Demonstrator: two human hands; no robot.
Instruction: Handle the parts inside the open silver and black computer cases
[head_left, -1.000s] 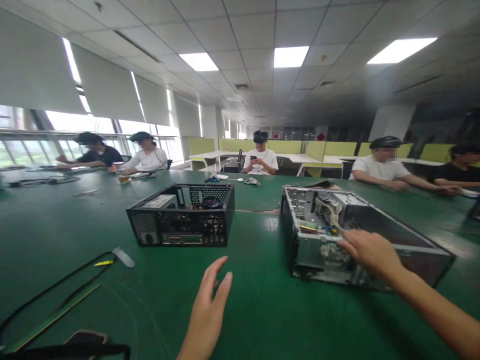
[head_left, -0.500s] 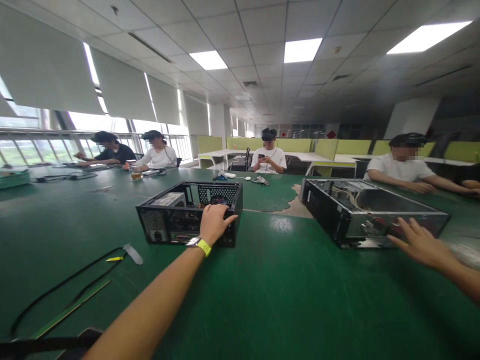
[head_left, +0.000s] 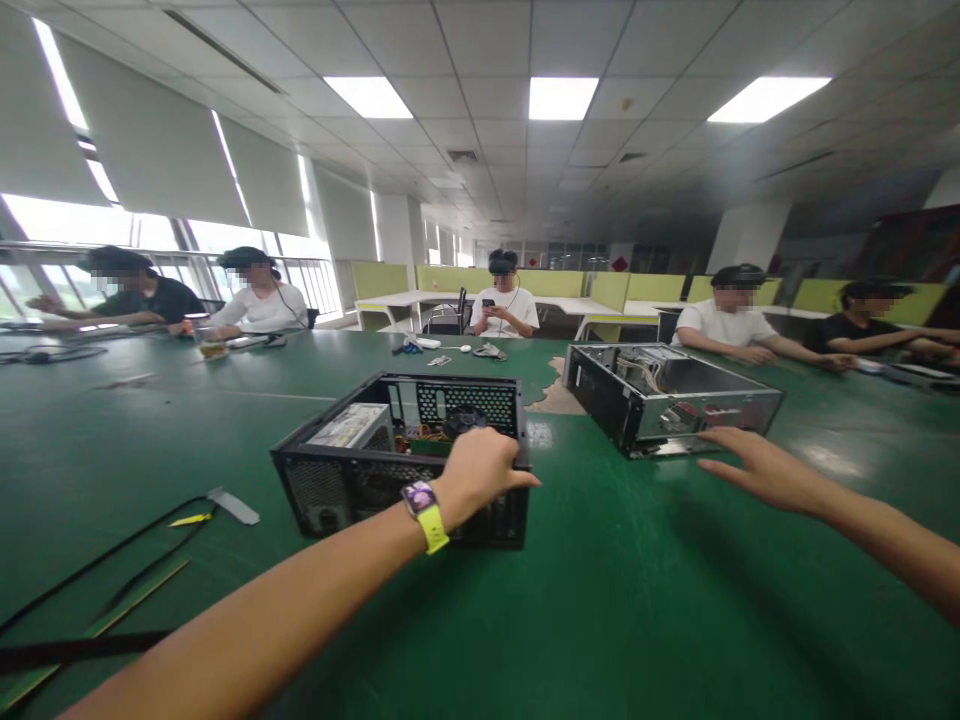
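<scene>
A black open-topped computer case (head_left: 349, 487) lies on the green table in front of me, its power supply (head_left: 352, 428) and a dark fan inside. My left hand (head_left: 480, 470), wearing a watch with a yellow-green strap, is hooked over the near top edge of this case. Its fingertips are hidden inside, and the thumb sticks out to the right. Stretched out in the air, my right hand (head_left: 765, 475) has its fingers extended and holds nothing. It is in front of a second open computer case (head_left: 637, 415), apparently without touching it.
A black cable (head_left: 105, 548) with a pale tag and yellow label lies at left. Gloves (head_left: 489, 351) and small items sit on the far side. Several people sit around the table (head_left: 600, 590), one holding a phone (head_left: 488, 303). A cup of amber drink (head_left: 212, 346) stands at far left.
The near computer case has slid right and closer to me with my left hand on it. My right hand has drawn back from the second case. My view has turned slightly right.
</scene>
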